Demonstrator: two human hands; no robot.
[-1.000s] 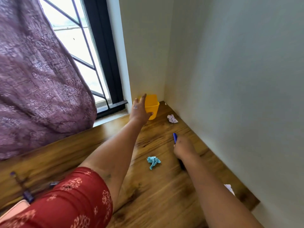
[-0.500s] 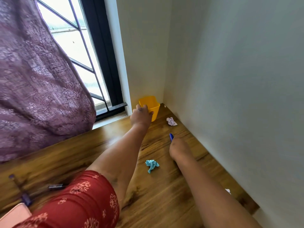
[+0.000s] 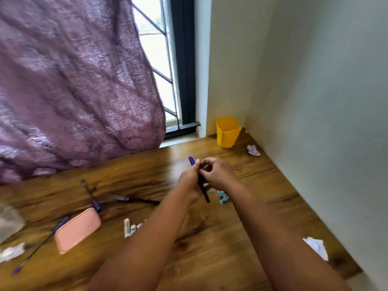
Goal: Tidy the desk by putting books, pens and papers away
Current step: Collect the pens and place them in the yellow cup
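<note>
Both hands meet above the middle of the wooden desk (image 3: 241, 238). My left hand (image 3: 190, 179) and my right hand (image 3: 218, 172) are closed together on a dark pen with a blue cap (image 3: 191, 160); its blue end sticks up, its dark end points down. A yellow pen cup (image 3: 227, 132) stands empty-looking in the far corner, well apart from the hands. More pens lie on the desk at the left: a black one (image 3: 136, 200), a purple one (image 3: 90, 194) and a long one (image 3: 39, 246). Crumpled papers lie about: white (image 3: 253, 150), teal (image 3: 223, 197), white (image 3: 316, 246).
A pink pencil case (image 3: 77, 232) lies at the left front, with a white printed strip (image 3: 130, 227) beside it. Crumpled white paper (image 3: 11, 252) sits at the left edge. A purple curtain (image 3: 73, 80) hangs over the desk's back; walls bound the right side.
My left hand let go of the yellow cup and drew back to meet my right hand on the pen. The view swung left, showing more pens and the pink case.
</note>
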